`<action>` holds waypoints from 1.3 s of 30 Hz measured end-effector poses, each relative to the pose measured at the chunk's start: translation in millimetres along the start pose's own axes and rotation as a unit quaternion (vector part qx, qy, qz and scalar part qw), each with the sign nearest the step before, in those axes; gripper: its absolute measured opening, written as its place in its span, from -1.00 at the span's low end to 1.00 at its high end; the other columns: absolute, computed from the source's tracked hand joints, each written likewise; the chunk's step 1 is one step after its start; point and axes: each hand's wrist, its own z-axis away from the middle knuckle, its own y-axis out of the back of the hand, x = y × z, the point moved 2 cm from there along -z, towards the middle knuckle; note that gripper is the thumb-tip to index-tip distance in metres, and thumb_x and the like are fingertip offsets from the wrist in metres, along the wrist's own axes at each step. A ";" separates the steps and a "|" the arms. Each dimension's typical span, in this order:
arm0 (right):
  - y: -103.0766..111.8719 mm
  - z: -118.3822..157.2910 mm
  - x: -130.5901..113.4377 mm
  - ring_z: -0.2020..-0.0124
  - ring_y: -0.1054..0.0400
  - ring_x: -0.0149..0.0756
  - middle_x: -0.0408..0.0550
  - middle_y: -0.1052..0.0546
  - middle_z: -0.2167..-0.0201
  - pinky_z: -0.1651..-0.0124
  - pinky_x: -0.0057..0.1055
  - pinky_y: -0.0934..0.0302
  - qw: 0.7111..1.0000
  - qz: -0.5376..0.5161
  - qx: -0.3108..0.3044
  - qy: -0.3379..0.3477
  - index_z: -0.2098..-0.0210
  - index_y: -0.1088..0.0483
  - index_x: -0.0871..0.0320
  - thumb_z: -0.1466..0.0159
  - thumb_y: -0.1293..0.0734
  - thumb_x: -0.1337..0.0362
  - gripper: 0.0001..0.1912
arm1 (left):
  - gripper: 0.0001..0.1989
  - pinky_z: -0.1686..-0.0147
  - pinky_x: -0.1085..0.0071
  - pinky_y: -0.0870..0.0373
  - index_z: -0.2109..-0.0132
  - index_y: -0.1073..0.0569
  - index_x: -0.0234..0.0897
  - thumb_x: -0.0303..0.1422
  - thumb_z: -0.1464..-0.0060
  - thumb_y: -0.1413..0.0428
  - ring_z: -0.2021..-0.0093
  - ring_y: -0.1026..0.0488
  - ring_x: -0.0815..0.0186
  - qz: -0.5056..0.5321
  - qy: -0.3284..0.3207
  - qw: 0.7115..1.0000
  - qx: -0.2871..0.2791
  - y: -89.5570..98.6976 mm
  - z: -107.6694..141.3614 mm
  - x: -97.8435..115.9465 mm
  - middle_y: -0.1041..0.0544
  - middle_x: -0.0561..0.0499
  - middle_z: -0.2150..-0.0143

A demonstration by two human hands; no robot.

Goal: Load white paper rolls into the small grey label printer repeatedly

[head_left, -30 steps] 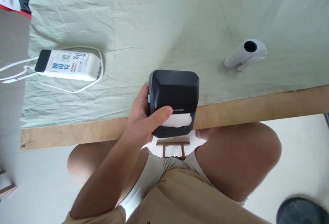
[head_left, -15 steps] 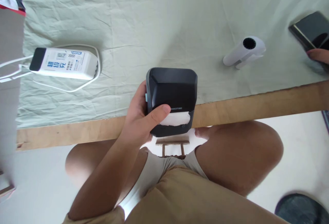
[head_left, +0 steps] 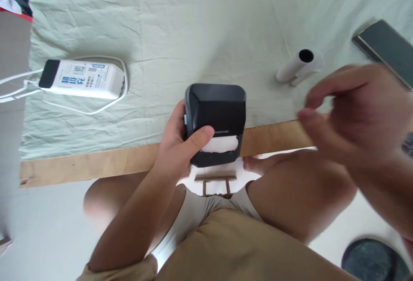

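Note:
My left hand (head_left: pixel 180 143) is wrapped round a black label printer (head_left: pixel 217 109), its thumb across the front. White paper (head_left: pixel 221 144) shows in the printer's slot, and the body hangs over the table's front edge. My right hand (head_left: pixel 358 109) is in the air at the right, blurred by motion. Its fingers are curled, with thumb and forefinger tips close together; whatever they may hold cannot be made out. Just beyond it on the cloth lie a white paper roll (head_left: pixel 292 69) with a loose end and a flat dark rectangular object (head_left: pixel 385 46).
A pale green wrinkled cloth (head_left: pixel 193 27) covers the table, with a bare wooden front edge (head_left: pixel 90 167). On the left lies a white power strip (head_left: pixel 84 78) with its cable looped round. A dark round object (head_left: pixel 374 259) rests on the floor at lower right.
My right hand has come away from the flat dark object and swung toward me and to the left. My left hand still holds the label printer, nearly unmoved.

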 end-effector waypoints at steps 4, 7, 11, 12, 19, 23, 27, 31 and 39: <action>-74.1 5.0 -80.6 0.58 -0.17 -0.45 -0.30 -0.34 0.56 0.53 -0.36 -0.13 0.987 -0.140 -0.068 0.048 0.39 -0.22 0.02 -0.38 -0.36 0.39 -0.73 | -0.71 0.31 0.42 -0.69 0.02 -0.64 -0.14 -0.38 -0.14 -0.48 0.41 -0.56 0.34 0.010 -0.010 1.000 -0.009 -1.6 0.9 1.3 -0.58 0.11 0.34; -96.2 24.9 -92.3 0.60 -0.09 -0.43 -0.33 -0.27 0.63 0.55 -0.33 -0.04 0.972 -0.168 -0.125 0.106 0.45 -0.14 0.02 -0.29 -0.30 0.45 -0.71 | -0.71 0.32 0.41 -0.66 0.00 -0.65 -0.13 -0.40 -0.14 -0.47 0.48 -0.45 0.37 0.001 -0.010 1.000 -0.009 -2.3 2.7 3.7 -0.46 0.17 0.43; -95.3 37.1 -75.4 0.63 -0.07 -0.46 -0.36 -0.24 0.63 0.54 -0.35 0.02 0.968 -0.188 -0.125 0.110 0.42 -0.14 0.01 -0.31 -0.30 0.47 -0.70 | -0.72 0.54 0.50 -0.39 0.03 -0.64 -0.13 -0.37 -0.15 -0.47 0.50 -0.38 0.40 -0.012 -0.014 1.000 0.013 -0.8 5.5 4.4 -0.47 0.15 0.40; -92.2 36.4 -72.1 0.63 -0.07 -0.46 -0.36 -0.24 0.63 0.54 -0.34 0.02 0.967 -0.191 -0.117 0.119 0.40 -0.14 0.00 -0.35 -0.31 0.46 -0.69 | -0.73 0.57 0.51 -0.34 0.03 -0.63 -0.14 -0.34 -0.16 -0.47 0.49 -0.41 0.39 -0.012 -0.013 1.000 0.009 0.0 5.4 3.2 -0.49 0.13 0.38; -74.4 15.5 -57.1 0.58 -0.25 -0.44 -0.28 -0.36 0.55 0.51 -0.37 -0.13 0.979 -0.137 -0.077 0.132 0.30 -0.25 0.02 -0.47 -0.38 0.36 -0.74 | -0.75 0.34 0.50 -0.59 0.09 -0.74 -0.18 -0.12 -0.42 -0.29 0.30 -0.58 0.36 0.060 -0.049 0.997 -0.003 -0.7 -4.5 -4.3 -0.63 0.03 0.25; -76.9 3.9 -41.8 0.54 -0.20 -0.46 -0.28 -0.35 0.48 0.51 -0.44 -0.15 0.993 -0.103 -0.015 0.053 0.23 -0.29 0.02 -0.40 -0.43 0.39 -0.77 | -0.68 0.36 0.51 -0.56 0.23 -0.70 -0.18 -0.16 -0.49 -0.22 0.33 -0.54 0.37 0.073 -0.037 0.996 0.018 0.9 -7.5 -6.7 -0.59 0.04 0.30; -86.1 1.4 -26.8 0.44 -0.29 -0.44 -0.22 -0.44 0.34 0.41 -0.44 -0.28 0.996 -0.085 0.000 -0.015 0.15 -0.32 0.02 -0.41 -0.43 0.37 -0.80 | -0.75 0.43 0.48 -0.52 0.23 -0.68 -0.16 -0.23 -0.47 -0.25 0.41 -0.47 0.34 0.032 -0.062 0.997 0.034 12.2 -7.5 -8.9 -0.55 0.06 0.36; -91.9 0.5 -20.0 0.39 -0.33 -0.43 -0.21 -0.48 0.25 0.39 -0.43 -0.32 0.983 -0.152 -0.055 -0.082 0.10 -0.30 -0.01 -0.40 -0.47 0.25 -0.75 | -0.71 0.53 0.55 -0.44 0.33 -0.63 -0.22 -0.35 -0.45 -0.26 0.50 -0.34 0.43 0.077 -0.052 0.996 0.017 9.3 -8.1 -6.4 -0.49 0.08 0.44; -82.5 -12.2 -25.4 0.58 -0.15 -0.45 -0.40 -0.31 0.53 0.52 -0.38 -0.09 0.989 -0.139 -0.043 -0.028 0.13 -0.29 -0.07 -0.33 -0.63 0.23 -0.58 | -0.61 0.55 0.57 -0.42 0.27 -0.66 -0.27 -0.14 -0.52 -0.23 0.48 -0.47 0.43 0.089 -0.014 0.996 0.007 -5.1 -7.2 -0.5 -0.55 0.05 0.41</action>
